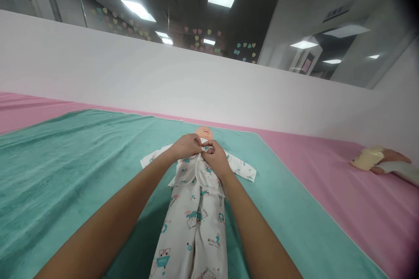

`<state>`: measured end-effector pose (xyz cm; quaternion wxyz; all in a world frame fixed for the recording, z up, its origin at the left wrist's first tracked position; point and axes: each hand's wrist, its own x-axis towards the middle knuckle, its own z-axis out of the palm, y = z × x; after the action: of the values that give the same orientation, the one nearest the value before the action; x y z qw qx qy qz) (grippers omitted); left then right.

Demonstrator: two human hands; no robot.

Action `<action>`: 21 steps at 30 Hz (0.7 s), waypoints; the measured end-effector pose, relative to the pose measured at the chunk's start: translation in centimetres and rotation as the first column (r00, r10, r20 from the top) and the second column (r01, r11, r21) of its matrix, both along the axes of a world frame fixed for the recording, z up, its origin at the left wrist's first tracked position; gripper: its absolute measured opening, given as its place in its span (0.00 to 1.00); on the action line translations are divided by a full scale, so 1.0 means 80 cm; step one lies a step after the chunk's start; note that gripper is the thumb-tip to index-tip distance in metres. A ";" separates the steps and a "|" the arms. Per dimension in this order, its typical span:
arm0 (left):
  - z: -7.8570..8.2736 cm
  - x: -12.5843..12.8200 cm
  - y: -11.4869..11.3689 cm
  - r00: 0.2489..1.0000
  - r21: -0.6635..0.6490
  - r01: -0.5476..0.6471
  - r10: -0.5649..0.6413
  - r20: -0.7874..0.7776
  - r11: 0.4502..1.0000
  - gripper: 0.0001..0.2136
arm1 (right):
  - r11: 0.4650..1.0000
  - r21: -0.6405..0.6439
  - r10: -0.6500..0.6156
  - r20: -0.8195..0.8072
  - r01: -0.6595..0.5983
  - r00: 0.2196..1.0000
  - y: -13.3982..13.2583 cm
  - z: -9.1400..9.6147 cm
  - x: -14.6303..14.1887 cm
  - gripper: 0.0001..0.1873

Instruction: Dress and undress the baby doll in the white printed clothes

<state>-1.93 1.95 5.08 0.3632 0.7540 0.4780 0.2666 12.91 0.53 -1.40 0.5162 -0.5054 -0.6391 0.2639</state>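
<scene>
- Table point(327, 174): pink-covered. It ran from the left edge of the frame to the lower right, with a white partition behind it.
- Towel point(65, 174): teal, spread flat on the table. It filled the lower left and centre of the frame.
- Doll point(203, 132): lay on its back on the towel at centre frame, head toward the partition.
- Sleepsuit point(196, 218): white and printed, worn by the doll. The front flaps overlapped at the chest and the sleeves were spread sideways.
- Left hand point(187, 146) and right hand point(214, 159): met just under the doll's chin, fingertips of both pinched closed on the sleepsuit's neck edge. Any fastener between them could not be made out.
- Handling note, as a judgement: closing the neck would go best with the two edges laid flat and matched, pressed squarely together, and the cloth eased clear of the doll's throat.
- Another person's hand point(391, 157): at the right edge of the frame, beside a cream object point(366, 158), well apart from the doll.
</scene>
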 end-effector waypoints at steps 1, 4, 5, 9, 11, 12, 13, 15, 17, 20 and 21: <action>-0.001 -0.001 0.001 1.000 0.000 0.010 -0.010 0.013 1.000 0.08 | 1.000 -0.004 0.000 -0.003 0.000 1.000 0.000 0.000 0.000 0.15; -0.005 -0.004 0.003 0.997 -0.015 0.042 -0.040 0.070 0.999 0.09 | 1.000 -0.013 0.006 -0.016 -0.006 1.000 -0.001 0.001 0.000 0.15; -0.006 -0.005 0.004 0.995 -0.016 0.049 -0.047 0.089 0.999 0.08 | 1.000 -0.016 0.010 -0.021 -0.011 1.000 -0.002 0.001 0.000 0.15; -0.008 -0.006 0.005 0.988 -0.029 0.056 -0.051 0.148 0.998 0.06 | 0.999 -0.034 0.022 -0.048 -0.023 0.999 -0.001 0.000 0.001 0.15; -0.007 -0.006 0.004 0.986 -0.050 0.039 -0.031 0.162 0.998 0.06 | 0.999 -0.039 0.027 -0.062 -0.029 0.998 0.000 -0.001 0.002 0.15; -0.006 -0.006 0.003 0.986 -0.058 0.032 -0.022 0.167 0.998 0.05 | 0.999 -0.040 0.031 -0.070 -0.033 0.997 0.001 -0.001 0.002 0.15; -0.004 -0.006 0.002 0.985 -0.064 0.029 -0.018 0.173 0.998 0.05 | 0.998 -0.039 0.037 -0.077 -0.040 0.996 0.001 -0.001 0.003 0.15; -0.002 -0.006 -0.001 0.982 -0.078 0.046 -0.031 0.188 0.996 0.04 | 0.998 -0.034 0.044 -0.092 -0.048 0.995 0.002 -0.002 0.003 0.14; 0.001 -0.007 -0.002 0.977 -0.090 0.073 -0.053 0.207 0.993 0.03 | 0.998 -0.031 0.048 -0.106 -0.051 0.993 0.003 -0.002 0.003 0.14; 0.002 -0.008 -0.003 0.981 -0.084 0.085 -0.069 0.180 0.993 0.06 | 0.999 -0.020 0.045 -0.142 -0.048 0.989 0.005 -0.003 0.003 0.14; 0.001 -0.007 -0.003 0.986 -0.074 0.076 -0.063 0.156 0.994 0.07 | 0.999 -0.013 0.047 -0.158 -0.050 0.986 0.006 -0.003 0.002 0.13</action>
<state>-2.50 1.72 5.19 0.4379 0.7324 0.4323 0.2916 13.10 0.98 -1.67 0.5541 -0.4716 -0.6062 0.3210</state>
